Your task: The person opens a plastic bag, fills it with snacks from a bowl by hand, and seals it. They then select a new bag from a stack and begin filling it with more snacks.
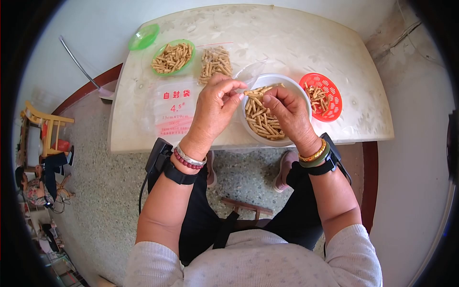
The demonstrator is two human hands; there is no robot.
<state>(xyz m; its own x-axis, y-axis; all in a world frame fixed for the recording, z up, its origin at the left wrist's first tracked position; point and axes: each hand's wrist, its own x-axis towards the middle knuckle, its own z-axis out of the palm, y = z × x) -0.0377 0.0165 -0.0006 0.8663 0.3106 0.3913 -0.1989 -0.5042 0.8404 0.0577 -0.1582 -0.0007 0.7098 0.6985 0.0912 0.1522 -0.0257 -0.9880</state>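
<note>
My left hand is closed in a pinch on the edge of a clear plastic bag, over the left rim of a white bowl. Short tan stick-shaped pieces fill much of the bowl. Above its right side is my right hand, thumb and fingers pressed together close to some of the sticks. What lies between those fingertips is too small to make out. Just beyond my left hand lies a clear zip bag packed with sticks.
A green bowl of sticks and an empty-looking green dish stand back left. A red basket with sticks is at right. Printed plastic packaging lies front left on the table. Another person sits far left.
</note>
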